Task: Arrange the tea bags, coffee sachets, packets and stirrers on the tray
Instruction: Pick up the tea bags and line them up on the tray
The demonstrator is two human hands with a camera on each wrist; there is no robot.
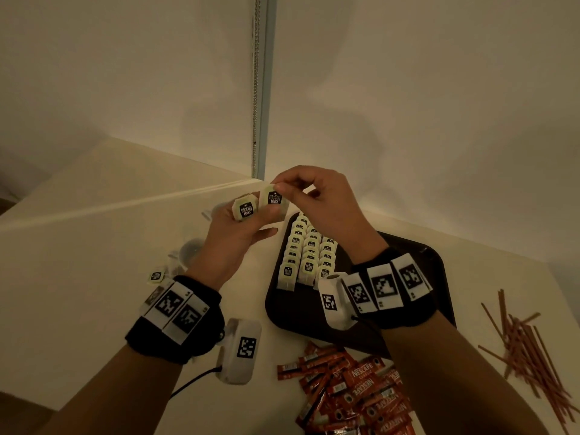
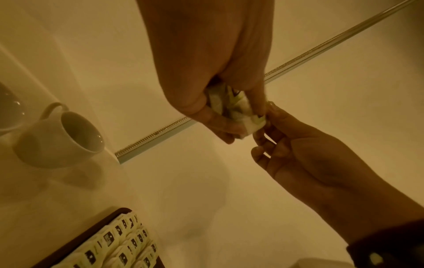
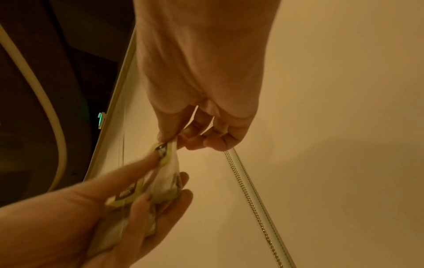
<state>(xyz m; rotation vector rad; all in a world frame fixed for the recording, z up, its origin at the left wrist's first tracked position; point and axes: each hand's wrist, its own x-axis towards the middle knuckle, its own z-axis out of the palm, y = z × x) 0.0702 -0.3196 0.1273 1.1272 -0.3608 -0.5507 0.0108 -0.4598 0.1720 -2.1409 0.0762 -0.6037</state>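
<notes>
While my left hand grips two tea bags and my right hand pinches one off above the tray, three rows of bags are in, with the coffee sachets and stirrers waiting on the bench.

Dark tray, red coffee sachets

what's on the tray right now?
On the dark tray: only tea bags, three overlapping rows at its left side. The right hand and wrist hide part of the far rows and the tray's right half. Coffee sachets and stirrers lie off it.
</notes>
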